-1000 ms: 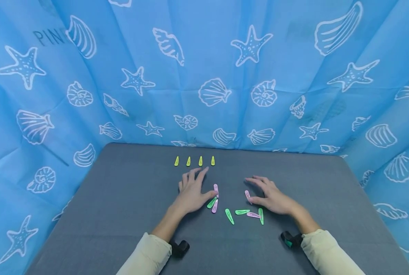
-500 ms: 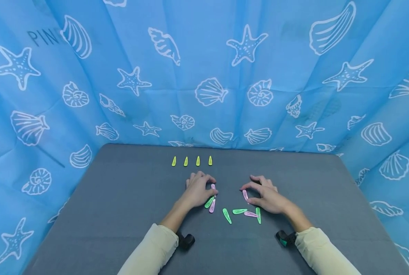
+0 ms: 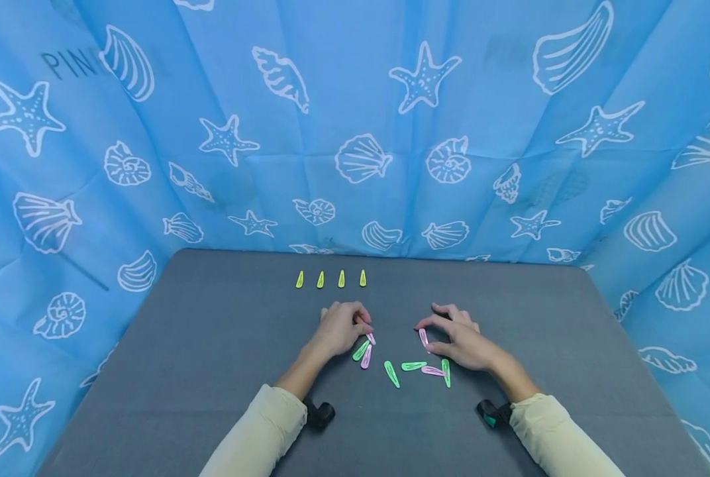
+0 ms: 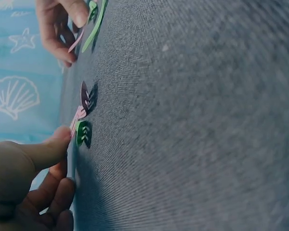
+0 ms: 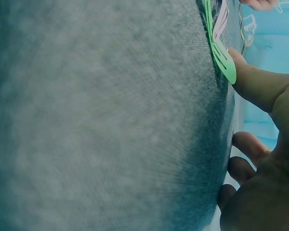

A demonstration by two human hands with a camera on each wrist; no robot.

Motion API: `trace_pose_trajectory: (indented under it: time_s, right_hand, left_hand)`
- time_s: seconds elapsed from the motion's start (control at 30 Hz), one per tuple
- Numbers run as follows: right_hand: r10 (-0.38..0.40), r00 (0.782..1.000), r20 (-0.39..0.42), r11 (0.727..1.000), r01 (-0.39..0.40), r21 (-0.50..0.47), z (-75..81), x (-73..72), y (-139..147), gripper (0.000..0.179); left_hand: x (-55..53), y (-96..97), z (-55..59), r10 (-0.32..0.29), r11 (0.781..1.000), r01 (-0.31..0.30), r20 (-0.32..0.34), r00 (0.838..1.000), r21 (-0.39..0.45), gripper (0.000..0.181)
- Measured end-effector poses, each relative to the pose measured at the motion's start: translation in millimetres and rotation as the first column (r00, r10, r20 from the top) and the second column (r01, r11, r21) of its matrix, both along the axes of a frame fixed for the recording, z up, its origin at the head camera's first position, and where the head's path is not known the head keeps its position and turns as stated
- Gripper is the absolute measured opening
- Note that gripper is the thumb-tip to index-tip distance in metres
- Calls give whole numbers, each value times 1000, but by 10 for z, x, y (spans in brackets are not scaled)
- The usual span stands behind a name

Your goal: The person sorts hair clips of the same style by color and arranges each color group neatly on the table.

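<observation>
My left hand (image 3: 338, 328) pinches a pink snap hair clip (image 3: 371, 339) between thumb and forefinger, and its upper part is hidden by the fingers. Right below that lie a green hair clip (image 3: 361, 350) and another pink clip (image 3: 365, 357), close together. My right hand (image 3: 465, 341) holds a second pink hair clip (image 3: 423, 337) at its two ends with thumb and forefinger, low over the table. In the right wrist view a green clip (image 5: 224, 62) lies beside the right thumb (image 5: 260, 86), and the hand's held clip is mostly hidden.
Several yellow hair clips (image 3: 341, 279) stand in an even row near the back of the grey table (image 3: 242, 318). Between the hands and nearer me lie green clips (image 3: 392, 374) and a pink clip (image 3: 432, 371) touching a green one (image 3: 446, 373). A blue shell-print curtain (image 3: 361, 199) hangs behind.
My left hand has come down from its spread pose and taken hold of the pink clip, tilting it. My right forefinger has closed onto the other pink clip's far end.
</observation>
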State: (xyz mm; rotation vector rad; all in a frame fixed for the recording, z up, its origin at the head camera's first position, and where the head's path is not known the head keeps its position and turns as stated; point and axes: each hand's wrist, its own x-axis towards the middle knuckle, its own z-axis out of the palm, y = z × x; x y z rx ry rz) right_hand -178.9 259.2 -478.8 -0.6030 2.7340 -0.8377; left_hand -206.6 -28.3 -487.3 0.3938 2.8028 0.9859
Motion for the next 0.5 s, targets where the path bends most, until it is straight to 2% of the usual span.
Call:
trace_pose_trajectory:
  time_s: [0.1,0.17,0.27,0.37,0.43,0.5]
  right_hand:
    - [5,1000,0,1000,-5,0,-4,-9,-5,33]
    - [7,1000,1,1000,-7,1,-5,-13,-9,34]
    - [8,1000,5,1000,-8,3,-2,-15,-16,34]
    - [2,1000,14,1000,-2,4,3,-13,-16,33]
    - [-1,1000,20,1000,1,2,9,-10,-16,33]
    - [-4,1000,26,1000,4,-2,13,-6,-13,33]
  left_hand:
    - [1,-22,20,1,1000,-2,-37,999,-29,15]
    - [6,-37,45,-20,998,16,-64,998,-69,13]
    - [9,-58,76,-88,984,70,-107,990,-165,6]
    - [8,-90,103,-150,965,115,-136,979,-236,11]
    - [0,-126,114,-143,966,110,-127,982,-234,13]
    - [-14,-182,125,-99,980,81,-94,991,-182,14]
